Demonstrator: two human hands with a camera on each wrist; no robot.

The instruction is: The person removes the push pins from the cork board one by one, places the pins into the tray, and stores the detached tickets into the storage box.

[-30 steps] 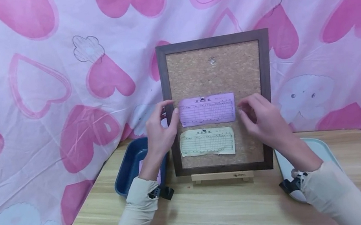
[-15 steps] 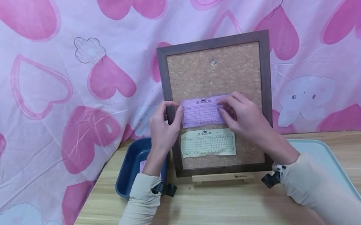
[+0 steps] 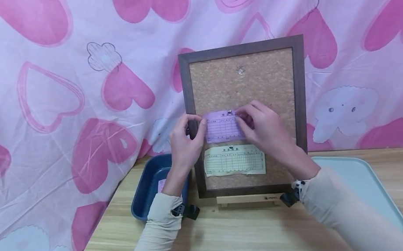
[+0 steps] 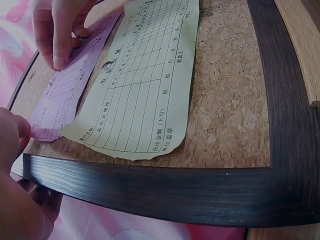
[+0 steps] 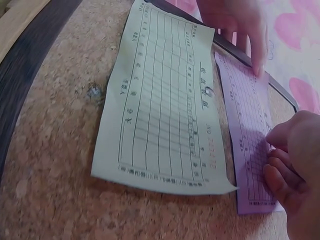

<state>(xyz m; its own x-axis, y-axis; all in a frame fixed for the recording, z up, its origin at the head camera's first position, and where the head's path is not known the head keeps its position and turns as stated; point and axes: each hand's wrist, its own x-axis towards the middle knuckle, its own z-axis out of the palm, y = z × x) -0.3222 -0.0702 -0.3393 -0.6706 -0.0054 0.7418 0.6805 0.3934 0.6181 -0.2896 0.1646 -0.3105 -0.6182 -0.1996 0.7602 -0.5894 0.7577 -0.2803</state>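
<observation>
Cork board: a dark-framed cork board (image 3: 246, 87) stands nearly upright on a small wooden easel (image 3: 248, 198) at the back of the table (image 3: 237, 244), so its face is turned toward the person and both hands can work on it head-on.
Purple slip: a purple printed form (image 3: 222, 129) lies flat across the middle of the cork, held by a silver pushpin (image 3: 229, 113) at its top edge; with only that one pin, its ends are free to lift.
Left hand: the left hand (image 3: 186, 146) is curled at the board's left frame, thumb and fingertips pinching the slip's left end against the cork, which also steadies the board.
Right hand: the right hand (image 3: 263, 126) covers the slip's right part, fingers bent and gripping or pressing the paper just right of the pin; the wrist view shows the fingertips on the purple sheet.
Cream slip: a pale yellow form (image 3: 234, 161) hangs just below on its own pin, its top edge overlapping the purple one.
Trays: a dark blue tray (image 3: 148, 187) sits left of the board, a pale green tray (image 3: 369, 195) right, each near one hand.
</observation>
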